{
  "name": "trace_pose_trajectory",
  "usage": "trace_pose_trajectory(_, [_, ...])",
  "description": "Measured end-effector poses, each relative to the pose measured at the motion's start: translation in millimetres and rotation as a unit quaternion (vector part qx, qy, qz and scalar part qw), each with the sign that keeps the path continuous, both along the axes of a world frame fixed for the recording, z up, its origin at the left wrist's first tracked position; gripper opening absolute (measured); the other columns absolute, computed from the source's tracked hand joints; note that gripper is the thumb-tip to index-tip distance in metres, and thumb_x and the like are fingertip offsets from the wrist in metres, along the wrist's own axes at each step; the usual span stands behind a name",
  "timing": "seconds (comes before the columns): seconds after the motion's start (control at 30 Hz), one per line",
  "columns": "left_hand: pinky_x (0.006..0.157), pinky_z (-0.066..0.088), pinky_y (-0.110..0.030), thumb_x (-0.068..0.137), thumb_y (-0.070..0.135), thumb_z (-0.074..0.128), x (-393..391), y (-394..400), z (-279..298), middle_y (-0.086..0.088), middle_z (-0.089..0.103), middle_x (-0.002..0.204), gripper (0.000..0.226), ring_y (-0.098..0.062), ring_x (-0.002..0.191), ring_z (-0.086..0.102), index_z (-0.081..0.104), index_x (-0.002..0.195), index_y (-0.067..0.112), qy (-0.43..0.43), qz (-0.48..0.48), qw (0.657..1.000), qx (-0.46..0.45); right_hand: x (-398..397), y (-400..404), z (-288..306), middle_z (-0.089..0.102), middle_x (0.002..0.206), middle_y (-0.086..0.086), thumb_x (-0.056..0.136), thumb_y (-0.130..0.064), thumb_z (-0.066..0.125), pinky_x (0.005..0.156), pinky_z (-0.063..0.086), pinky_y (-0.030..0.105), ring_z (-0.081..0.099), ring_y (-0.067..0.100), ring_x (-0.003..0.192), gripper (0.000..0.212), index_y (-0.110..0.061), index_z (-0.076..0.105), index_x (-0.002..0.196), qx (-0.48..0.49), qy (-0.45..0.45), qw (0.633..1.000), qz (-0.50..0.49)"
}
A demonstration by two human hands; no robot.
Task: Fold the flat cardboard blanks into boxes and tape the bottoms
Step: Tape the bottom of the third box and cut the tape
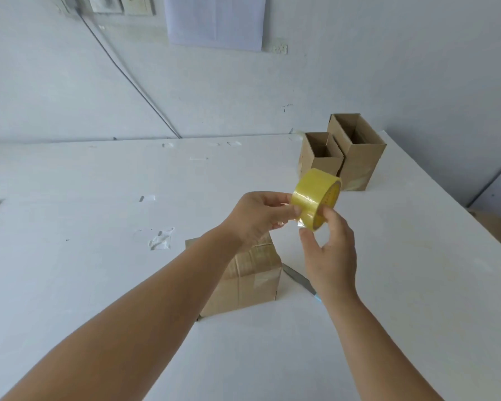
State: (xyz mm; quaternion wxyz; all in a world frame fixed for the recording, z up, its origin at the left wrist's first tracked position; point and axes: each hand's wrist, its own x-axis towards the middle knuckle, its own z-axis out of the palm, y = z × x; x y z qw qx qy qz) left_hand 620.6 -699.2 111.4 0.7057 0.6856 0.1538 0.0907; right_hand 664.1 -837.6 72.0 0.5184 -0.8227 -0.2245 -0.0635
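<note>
Yellow tape roll [315, 199] raised over the surface [99, 270] | right hand [329, 250] fingers grip roll, left hand [258, 217] fingers pinch its loose end, likely to draw a strip | box [249, 280] bottom-up beneath, ready for taping | scissors [300, 280] at its 3 o'clock | two finished boxes [343, 153] at 1 o'clock

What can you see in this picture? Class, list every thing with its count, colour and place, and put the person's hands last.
tape roll: one, yellowish clear, held up above the table between both hands
taped box: one, brown, on the table under the hands, tape across its upper face
open boxes: two, brown, far right of the table, side by side, open tops up
scissors: one, grey blade, lying right of the taped box, partly hidden by the right wrist
table: one, white, with scraps of clear tape stuck on it
paper sheet: one, white, on the wall
cable: one, dark, running down the wall
left hand: pinches the tape roll
right hand: holds the tape roll
</note>
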Motion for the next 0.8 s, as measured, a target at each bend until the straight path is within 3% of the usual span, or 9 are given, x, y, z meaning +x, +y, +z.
trace_pose_trajectory(0.07, [0.075, 0.05, -0.016, 0.08, 0.003, 0.072, -4, -5, 0, 0.007, 0.07, 0.077, 0.028, -0.004, 0.074, 0.064, 0.072, 0.104, 0.016, 0.003, -0.048, 0.999, 0.011, 6, -7, 2, 0.054, 0.081, -0.008, 0.09, -0.015, 0.06, 0.064, 0.03, 0.02, 0.05, 0.013, 0.081, 0.012, -0.01, 0.064, 0.1, -0.029, -0.036, 0.999, 0.013])
trace_pose_trajectory(0.13, [0.072, 0.049, -0.016, 0.076, -0.002, 0.072, -6, -9, 1, 0.009, 0.068, 0.072, 0.032, -0.005, 0.072, 0.064, 0.072, 0.099, 0.02, 0.009, -0.042, 0.997, 0.066, 6, -13, 2, 0.05, 0.067, -0.005, 0.091, -0.013, 0.058, 0.055, 0.028, 0.023, 0.043, 0.011, 0.063, 0.01, -0.006, 0.061, 0.084, -0.035, -0.054, 0.998, 0.026])
trace_pose_trajectory(0.27, [0.079, 0.047, -0.029, 0.075, 0.004, 0.074, -6, -16, 3, 0.002, 0.066, 0.072, 0.023, -0.013, 0.072, 0.059, 0.075, 0.093, 0.018, 0.03, 0.009, 0.991, 0.131, 3, -21, 3, 0.058, 0.074, 0.006, 0.089, -0.009, 0.057, 0.06, 0.036, 0.031, 0.048, 0.022, 0.069, 0.008, -0.005, 0.061, 0.083, -0.032, -0.049, 0.997, 0.044])
trace_pose_trajectory(0.47, [0.066, 0.043, -0.027, 0.076, 0.012, 0.073, -11, -30, 11, 0.004, 0.059, 0.065, 0.016, -0.013, 0.063, 0.047, 0.075, 0.09, 0.017, 0.06, 0.048, 0.981, 0.177, -5, -25, 10, 0.056, 0.068, -0.002, 0.088, -0.012, 0.059, 0.056, 0.036, 0.025, 0.047, 0.013, 0.064, 0.011, -0.014, 0.061, 0.078, -0.012, -0.021, 0.998, 0.06])
trace_pose_trajectory(0.57, [0.068, 0.041, -0.028, 0.076, 0.008, 0.071, -20, -28, 16, -0.003, 0.054, 0.07, 0.017, -0.014, 0.067, 0.046, 0.074, 0.093, 0.009, 0.067, 0.036, 0.98, 0.182, -5, -26, 18, 0.049, 0.054, -0.012, 0.086, -0.023, 0.058, 0.049, 0.032, 0.013, 0.042, 0.006, 0.053, 0.018, -0.019, 0.056, 0.069, 0.029, 0.084, 0.99, 0.112])
trace_pose_trajectory(0.63, [0.065, 0.04, -0.02, 0.076, 0.006, 0.07, -28, -26, 18, 0.005, 0.054, 0.064, 0.021, -0.009, 0.063, 0.046, 0.075, 0.094, 0.014, 0.066, 0.025, 0.98, 0.185, -4, -24, 23, 0.04, 0.053, -0.01, 0.082, -0.034, 0.058, 0.044, 0.028, 0.011, 0.035, 0.005, 0.049, 0.031, -0.009, 0.048, 0.067, 0.068, 0.155, 0.977, 0.133])
trace_pose_trajectory(0.73, [0.054, 0.036, -0.012, 0.076, 0.007, 0.069, -41, -24, 19, 0.014, 0.048, 0.053, 0.023, -0.003, 0.052, 0.041, 0.076, 0.095, 0.019, 0.067, 0.027, 0.977, 0.199, -8, -16, 25, 0.055, 0.056, -0.017, 0.083, -0.028, 0.064, 0.051, 0.037, 0.01, 0.048, 0.0, 0.052, 0.017, -0.013, 0.059, 0.077, 0.055, 0.148, 0.976, 0.149])
trace_pose_trajectory(0.8, [0.057, 0.037, -0.013, 0.077, 0.006, 0.067, -49, -20, 20, 0.012, 0.047, 0.055, 0.025, -0.005, 0.054, 0.04, 0.075, 0.096, 0.02, 0.081, 0.022, 0.977, 0.195, -12, -10, 23, 0.066, 0.069, -0.014, 0.082, -0.023, 0.065, 0.058, 0.042, 0.015, 0.057, 0.0, 0.061, 0.008, -0.016, 0.065, 0.086, 0.037, 0.125, 0.982, 0.14])
